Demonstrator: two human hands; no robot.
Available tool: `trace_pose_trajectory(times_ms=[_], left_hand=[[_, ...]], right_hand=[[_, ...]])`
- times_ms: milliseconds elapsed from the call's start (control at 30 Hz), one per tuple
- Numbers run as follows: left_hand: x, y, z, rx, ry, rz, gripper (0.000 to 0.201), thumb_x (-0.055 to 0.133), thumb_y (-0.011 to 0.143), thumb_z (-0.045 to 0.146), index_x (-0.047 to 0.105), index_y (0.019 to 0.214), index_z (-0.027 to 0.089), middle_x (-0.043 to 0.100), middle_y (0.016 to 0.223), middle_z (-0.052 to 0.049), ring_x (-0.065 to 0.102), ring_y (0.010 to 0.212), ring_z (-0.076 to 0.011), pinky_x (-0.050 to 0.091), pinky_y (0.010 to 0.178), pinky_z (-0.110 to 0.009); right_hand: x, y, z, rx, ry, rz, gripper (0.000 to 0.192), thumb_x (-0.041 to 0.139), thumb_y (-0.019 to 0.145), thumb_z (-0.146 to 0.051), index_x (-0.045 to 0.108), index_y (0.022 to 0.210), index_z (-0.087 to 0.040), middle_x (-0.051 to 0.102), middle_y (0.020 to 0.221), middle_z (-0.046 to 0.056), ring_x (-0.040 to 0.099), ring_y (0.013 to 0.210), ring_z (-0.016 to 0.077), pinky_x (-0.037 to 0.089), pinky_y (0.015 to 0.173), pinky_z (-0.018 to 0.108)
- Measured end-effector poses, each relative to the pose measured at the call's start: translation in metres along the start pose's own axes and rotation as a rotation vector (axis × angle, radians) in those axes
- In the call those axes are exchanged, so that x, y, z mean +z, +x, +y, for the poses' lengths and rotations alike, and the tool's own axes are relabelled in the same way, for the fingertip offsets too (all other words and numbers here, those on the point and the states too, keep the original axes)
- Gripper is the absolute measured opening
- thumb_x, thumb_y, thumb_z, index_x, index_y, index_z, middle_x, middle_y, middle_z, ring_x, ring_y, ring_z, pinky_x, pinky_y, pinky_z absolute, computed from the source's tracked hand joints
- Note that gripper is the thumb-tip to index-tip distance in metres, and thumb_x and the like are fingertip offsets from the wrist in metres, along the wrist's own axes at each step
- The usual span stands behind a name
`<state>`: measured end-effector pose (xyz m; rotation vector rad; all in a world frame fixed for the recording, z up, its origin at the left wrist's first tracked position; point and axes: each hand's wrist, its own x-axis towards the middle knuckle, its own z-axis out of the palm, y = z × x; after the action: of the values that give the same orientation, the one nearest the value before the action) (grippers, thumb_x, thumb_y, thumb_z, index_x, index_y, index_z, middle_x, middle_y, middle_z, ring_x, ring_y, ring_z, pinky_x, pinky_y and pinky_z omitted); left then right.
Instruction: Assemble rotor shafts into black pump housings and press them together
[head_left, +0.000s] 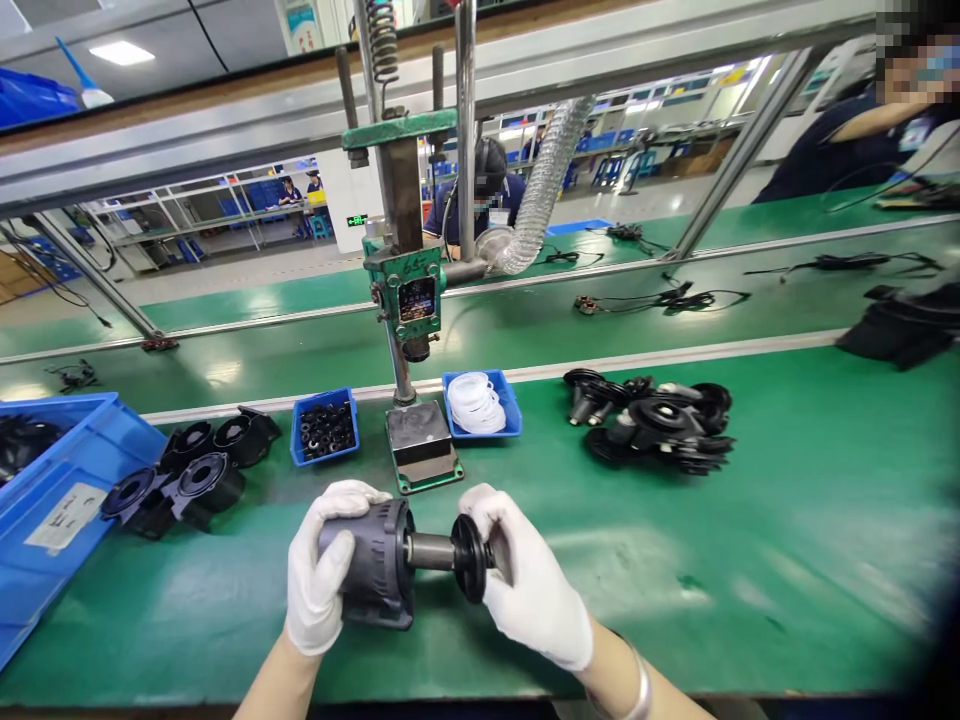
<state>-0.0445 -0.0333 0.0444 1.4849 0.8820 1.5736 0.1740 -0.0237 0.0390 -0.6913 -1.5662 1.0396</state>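
Left hand (pixel 319 580): gloved, wrapped tight round the dark motor housing (pixel 371 565), low on the green surface (pixel 787 560).
Right hand (pixel 525 590): gloved, fingers gripping the black impeller (pixel 469 557) on the housing's shaft.
Just beyond: hand press (pixel 409 300) with its base plate (pixel 421 445).
Flanking bins: black rings (pixel 326 428) left, white gaskets (pixel 476 402) right.
Further out: black housings (pixel 187 475) left, finished assemblies (pixel 652 420) right.

Right of the white-gloved right hand (pixel 529 590) the green counter (pixel 787 560) lies bare up to the pile of black plastic rotors (pixel 652 420). Ahead, the green metal hand press (pixel 409 300) and its grey base block (pixel 421 445) stand between two small blue trays (pixel 324 428). On the left, black round housings (pixel 187 478) and a large blue plastic crate (pixel 52 500) narrow the way.
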Motion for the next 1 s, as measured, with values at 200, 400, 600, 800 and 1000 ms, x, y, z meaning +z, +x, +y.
trace_pose_trajectory(times_ms=[200,400,600,800,1000], left_hand=[[0.011,-0.001,0.002,0.095,0.168,-0.203,0.019,0.058,0.091,0.032,0.060,0.108,0.022,0.056,0.115,-0.009,0.058,0.110,-0.0290,0.047,0.093,-0.045],[0.011,0.001,-0.001,0.151,0.194,-0.216,0.019,0.053,0.094,0.030,0.058,0.110,0.022,0.055,0.117,-0.010,0.058,0.110,-0.0273,0.048,0.092,-0.044],[0.012,0.003,0.000,0.168,0.205,-0.194,0.017,0.053,0.094,0.022,0.059,0.110,0.022,0.054,0.117,-0.008,0.057,0.109,-0.0250,0.048,0.092,-0.041],[0.039,0.016,-0.017,-0.342,-0.079,-0.101,0.027,0.038,0.100,0.038,0.059,0.102,0.021,0.063,0.111,-0.007,0.062,0.106,-0.0236,0.046,0.098,-0.041],[0.052,0.028,-0.063,-0.495,0.003,-0.130,0.032,0.056,0.090,0.045,0.069,0.093,0.017,0.069,0.103,-0.009,0.060,0.106,-0.0268,0.039,0.108,-0.044]], right_hand=[[0.012,0.003,-0.014,-0.095,-0.261,-0.051,0.036,0.042,0.053,-0.008,0.032,0.084,-0.022,0.038,0.088,0.001,0.039,0.077,0.0182,0.033,0.068,0.031],[0.021,0.006,-0.018,-0.111,-0.288,-0.024,0.037,0.043,0.053,-0.009,0.031,0.086,-0.022,0.037,0.088,0.001,0.040,0.076,0.0179,0.034,0.066,0.031],[0.021,0.009,-0.015,-0.157,-0.362,-0.041,0.037,0.043,0.055,-0.009,0.031,0.086,-0.023,0.036,0.089,0.003,0.041,0.077,0.0191,0.039,0.067,0.033],[0.023,0.009,-0.035,-0.090,-0.595,0.009,0.045,0.046,0.066,-0.007,0.045,0.109,-0.020,0.042,0.107,0.009,0.052,0.091,0.0237,0.052,0.077,0.040],[0.012,0.006,-0.012,0.105,-0.818,-0.188,0.051,0.062,0.076,-0.006,0.053,0.124,-0.020,0.052,0.122,0.012,0.059,0.102,0.0260,0.055,0.086,0.041]])
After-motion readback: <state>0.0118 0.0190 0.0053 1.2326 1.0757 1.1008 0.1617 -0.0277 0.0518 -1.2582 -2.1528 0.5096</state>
